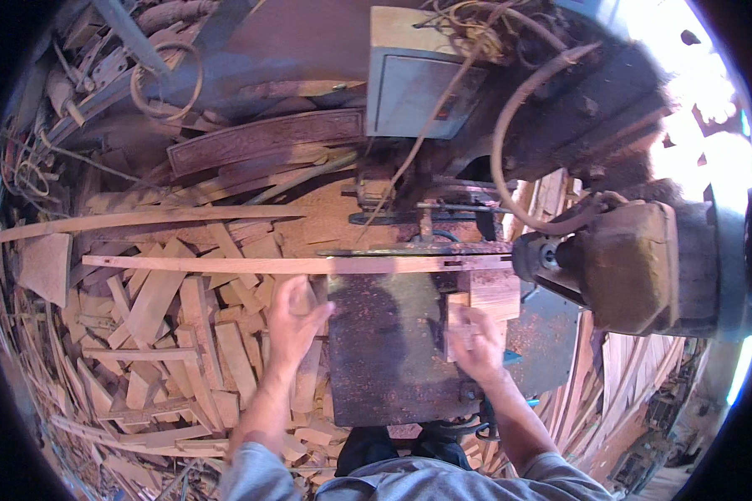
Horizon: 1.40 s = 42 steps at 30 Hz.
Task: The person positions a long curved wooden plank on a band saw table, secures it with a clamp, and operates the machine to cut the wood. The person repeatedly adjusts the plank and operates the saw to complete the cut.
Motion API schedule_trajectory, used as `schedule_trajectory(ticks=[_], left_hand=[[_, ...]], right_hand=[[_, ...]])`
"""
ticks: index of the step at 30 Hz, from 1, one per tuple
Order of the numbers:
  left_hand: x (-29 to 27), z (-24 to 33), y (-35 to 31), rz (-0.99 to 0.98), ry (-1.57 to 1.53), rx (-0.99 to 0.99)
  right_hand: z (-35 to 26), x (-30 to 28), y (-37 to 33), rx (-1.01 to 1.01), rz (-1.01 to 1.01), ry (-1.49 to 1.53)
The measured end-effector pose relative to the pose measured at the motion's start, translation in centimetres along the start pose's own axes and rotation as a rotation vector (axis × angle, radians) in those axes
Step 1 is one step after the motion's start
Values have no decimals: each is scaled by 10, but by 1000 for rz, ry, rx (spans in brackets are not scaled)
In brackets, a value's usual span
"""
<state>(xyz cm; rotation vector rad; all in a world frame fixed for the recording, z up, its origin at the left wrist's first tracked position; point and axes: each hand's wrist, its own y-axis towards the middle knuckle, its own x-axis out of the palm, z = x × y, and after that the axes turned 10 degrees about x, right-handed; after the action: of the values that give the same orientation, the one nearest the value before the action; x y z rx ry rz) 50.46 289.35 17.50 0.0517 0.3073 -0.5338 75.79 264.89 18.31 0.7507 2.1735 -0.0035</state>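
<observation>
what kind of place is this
Most likely a woodworking shop. A dusty metal saw table sits under both hands, a long wood strip lies across its far edge, a heap of offcuts covers the floor at left, and a motor stands at right.

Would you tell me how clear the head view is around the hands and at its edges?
Head view: right hand motion-blurred on the wood block, left hand sharper; daylight blows out the upper right; straight strip bows from fisheye; black rim vignettes corners.

Grey short sleeves, bare forearms, dark trousers.
</observation>
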Motion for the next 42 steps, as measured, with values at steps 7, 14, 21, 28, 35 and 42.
schedule_trajectory(ticks=[7, 14, 21, 28, 35, 42], left_hand=[[33, -82, 29, 598, -809, -532], [22, -98, 73, 668, -1049, -530], [-98, -139, 93, 825, -1014, -511], [-213, -166, 105, 1026, -1089, -379], [-26, -109, 29, 634, -1207, -585], [31, -78, 61, 619, -1156, -641]], right_hand=[[68, -95, -32, 365, 234, -383], [41, -49, -12, 174, 109, -295], [63, -66, -27, 54, 91, -334], [184, -150, 24, 713, 153, -736], [226, -159, 60, 709, 13, -751], [215, -160, 55, 685, -7, -756]])
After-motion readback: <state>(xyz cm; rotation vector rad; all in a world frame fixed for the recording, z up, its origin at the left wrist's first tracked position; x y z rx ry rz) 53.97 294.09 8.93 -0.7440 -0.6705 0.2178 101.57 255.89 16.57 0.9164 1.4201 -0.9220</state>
